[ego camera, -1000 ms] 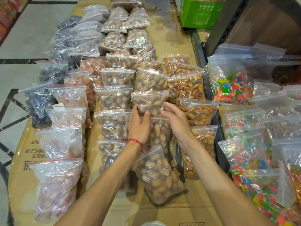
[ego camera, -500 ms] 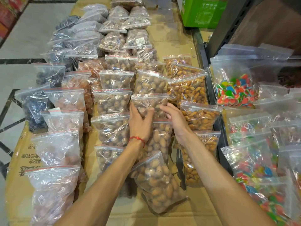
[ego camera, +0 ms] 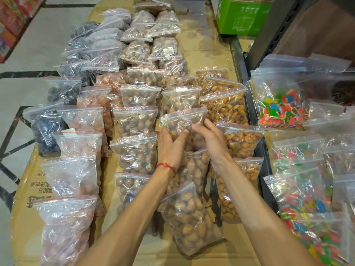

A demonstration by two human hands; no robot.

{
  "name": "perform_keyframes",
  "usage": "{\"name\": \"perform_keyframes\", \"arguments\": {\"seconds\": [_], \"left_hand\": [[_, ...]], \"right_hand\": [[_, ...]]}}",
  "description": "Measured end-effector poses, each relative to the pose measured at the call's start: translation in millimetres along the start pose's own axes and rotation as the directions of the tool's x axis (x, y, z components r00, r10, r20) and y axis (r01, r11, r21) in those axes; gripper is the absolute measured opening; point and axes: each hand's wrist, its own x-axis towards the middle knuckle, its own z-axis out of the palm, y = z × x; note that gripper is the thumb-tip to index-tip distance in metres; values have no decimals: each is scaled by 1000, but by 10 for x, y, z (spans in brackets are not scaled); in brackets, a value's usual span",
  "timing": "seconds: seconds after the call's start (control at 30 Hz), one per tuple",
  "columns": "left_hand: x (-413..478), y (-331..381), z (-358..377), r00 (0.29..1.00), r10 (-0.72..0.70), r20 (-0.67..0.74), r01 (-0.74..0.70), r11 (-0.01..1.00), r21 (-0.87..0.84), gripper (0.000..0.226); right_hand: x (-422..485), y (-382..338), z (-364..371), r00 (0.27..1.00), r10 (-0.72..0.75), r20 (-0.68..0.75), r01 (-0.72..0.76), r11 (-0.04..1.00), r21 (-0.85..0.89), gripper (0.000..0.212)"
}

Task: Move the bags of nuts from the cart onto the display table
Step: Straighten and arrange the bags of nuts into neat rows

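Surface: a table (ego camera: 209, 60) covered with flattened brown cardboard, with a grey tiled floor (ego camera: 28, 45) to its left and a green carton (ego camera: 242, 14) at the far end. We note rows of clear zip bags leaning one against the next: dark fruit at far left, then pale reddish pieces, brown nuts in the two middle rows, and bags of orange-brown kernels (ego camera: 224, 108) on the right. Beyond a black metal rail (ego camera: 249, 104) lie clear bags of multicoloured candy (ego camera: 280, 110). The task item, a clear zip bag of brown nuts (ego camera: 180, 121), stands in the right-hand middle row on the table, just behind another such bag and in front of one bearing a white label (ego camera: 180, 89). Left hand (ego camera: 170, 148), red string bracelet (ego camera: 166, 167) at the wrist: thumb across the bag's front, fingers round its left side, gripping it. Right hand (ego camera: 211, 139): fingers lightly bent, tips at the bag's upper right edge. They are motion-blurred, so we cannot tell whether they pinch it.
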Motion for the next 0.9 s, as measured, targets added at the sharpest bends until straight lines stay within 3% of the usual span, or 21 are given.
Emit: {"name": "perform_keyframes", "arguments": {"seconds": [0.07,0.27,0.4,0.5,0.57,0.6,0.67,0.77,0.83,0.9], "left_hand": [[44,-24,25,1000,21,-11,-20,998,65,79],[172,-55,43,1000,16,22,-17,998,57,92],[185,-62,37,997,-5,-79,1,999,-43,49],[173,-54,57,983,-38,-177,29,998,-52,55],[152,-49,86,991,18,-132,-15,1000,17,54],[150,-35,90,995,44,-93,-39,998,49,58],[186,-40,51,997,71,-35,-69,995,68,66],[289,-118,-8,999,17,-48,-17,1000,5,52],[294,-121,-33,1000,-5,6,5,1000,10,39],[290,-101,-56,997,22,75,-25,999,46,26]], "right_hand": [[-22,-30,26,999,4,50,-5,1000,20,75],[-41,-107,24,997,32,66,-33,999,16,70],[51,-88,73,997,34,76,-30,998,-50,81],[66,-71,48,994,64,92,-53,992,-118,47],[120,5,6,997,50,52,-42,990,-135,28],[114,23,5,999,33,14,-31,991,-127,31],[105,81,68,997,28,-71,-36,992,-119,59],[93,172,175,995,-13,-99,-14,962,-271,74],[111,104,117,994,23,-106,-52,961,-273,65],[143,18,9,993,68,-99,-90,969,-232,36]]}}
